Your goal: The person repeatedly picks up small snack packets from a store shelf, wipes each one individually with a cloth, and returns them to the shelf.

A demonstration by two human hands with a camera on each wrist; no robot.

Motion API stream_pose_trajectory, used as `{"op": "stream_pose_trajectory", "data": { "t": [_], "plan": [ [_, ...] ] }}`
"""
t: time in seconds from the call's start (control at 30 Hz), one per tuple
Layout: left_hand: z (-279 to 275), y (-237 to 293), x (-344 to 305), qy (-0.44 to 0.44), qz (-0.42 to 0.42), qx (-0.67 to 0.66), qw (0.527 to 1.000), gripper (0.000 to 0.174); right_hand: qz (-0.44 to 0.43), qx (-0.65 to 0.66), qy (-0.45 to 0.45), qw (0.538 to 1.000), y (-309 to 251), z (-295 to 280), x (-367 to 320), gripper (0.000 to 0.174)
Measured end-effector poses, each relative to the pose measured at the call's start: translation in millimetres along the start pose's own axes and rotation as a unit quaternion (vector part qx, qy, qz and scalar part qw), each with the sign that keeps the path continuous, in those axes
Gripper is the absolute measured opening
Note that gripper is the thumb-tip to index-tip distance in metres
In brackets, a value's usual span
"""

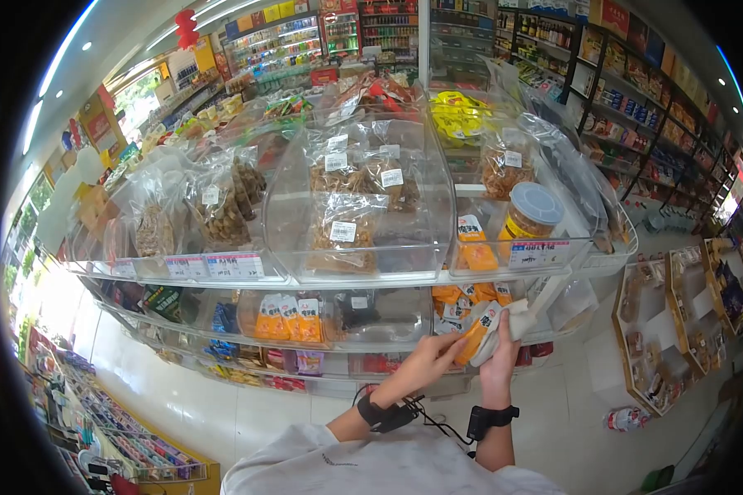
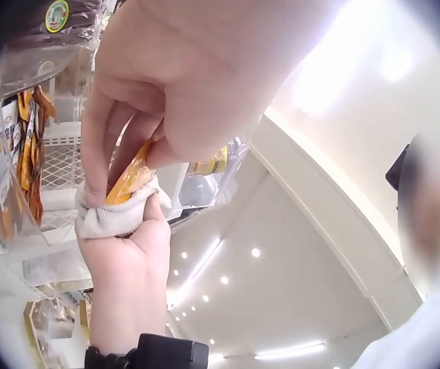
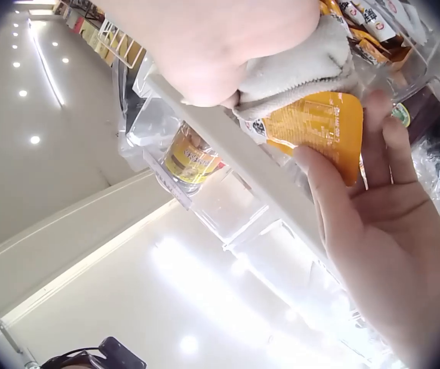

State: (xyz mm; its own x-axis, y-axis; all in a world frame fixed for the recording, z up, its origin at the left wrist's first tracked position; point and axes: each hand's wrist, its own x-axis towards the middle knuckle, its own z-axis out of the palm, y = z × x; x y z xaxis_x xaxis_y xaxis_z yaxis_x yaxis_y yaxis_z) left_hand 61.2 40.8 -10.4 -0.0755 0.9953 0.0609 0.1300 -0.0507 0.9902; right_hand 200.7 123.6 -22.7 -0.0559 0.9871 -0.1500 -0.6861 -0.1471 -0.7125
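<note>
An orange snack packet point(image 1: 473, 337) with white lettering is held between both hands in front of the shelf's right end. My left hand point(image 1: 432, 360) pinches its near edge between thumb and fingers, as the right wrist view shows on the packet's orange back point(image 3: 327, 129). A greyish-white cloth point(image 3: 300, 73) is folded round the packet's other end. My right hand point(image 1: 499, 363) grips the cloth with the packet inside it. In the left wrist view the cloth point(image 2: 112, 220) covers part of the right hand's fingers.
Similar orange packets point(image 1: 450, 295) fill a clear bin just behind the hands. Above stands a blue-lidded jar point(image 1: 532, 213) in the upper bin. Bagged snacks point(image 1: 343, 231) sit in the middle bin. Wooden display trays point(image 1: 648, 338) stand on the floor at right.
</note>
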Motion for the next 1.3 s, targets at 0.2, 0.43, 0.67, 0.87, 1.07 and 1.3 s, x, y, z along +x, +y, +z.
{"op": "stream_pose_trajectory", "data": {
  "t": [0.2, 0.43, 0.67, 0.87, 1.07, 1.3],
  "plan": [
    [-11.6, 1.2, 4.5, 0.148, 0.095, 0.156, 0.972, 0.034, -0.044, -0.177, -0.082, 0.98, 16.2, 9.9, -10.2, 0.049],
    [-10.3, 5.8, 2.2, 0.133, 0.073, -0.034, 0.988, 0.052, -0.216, -0.429, -0.162, 0.862, 9.9, 6.8, -15.9, 0.033],
    [-39.2, -40.0, 8.0, 0.154, -0.123, -0.358, 0.913, 0.062, -0.243, -0.511, -0.395, 0.724, 5.7, 20.0, -27.1, 0.045],
    [-48.0, -23.6, -9.8, 0.108, -0.059, -0.166, 0.978, 0.071, -0.032, -0.39, -0.195, 0.9, -7.5, 6.9, -12.9, 0.033],
    [-34.7, -3.7, -12.8, 0.18, 0.012, -0.022, 0.983, 0.063, 0.094, -0.353, -0.281, 0.887, 13.5, 18.9, -34.3, 0.041],
    [-64.1, -3.8, -30.5, 0.151, -0.047, -0.06, 0.986, 0.042, 0.082, -0.377, -0.297, 0.874, 13.7, 22.9, -35.7, 0.041]
  ]
}}
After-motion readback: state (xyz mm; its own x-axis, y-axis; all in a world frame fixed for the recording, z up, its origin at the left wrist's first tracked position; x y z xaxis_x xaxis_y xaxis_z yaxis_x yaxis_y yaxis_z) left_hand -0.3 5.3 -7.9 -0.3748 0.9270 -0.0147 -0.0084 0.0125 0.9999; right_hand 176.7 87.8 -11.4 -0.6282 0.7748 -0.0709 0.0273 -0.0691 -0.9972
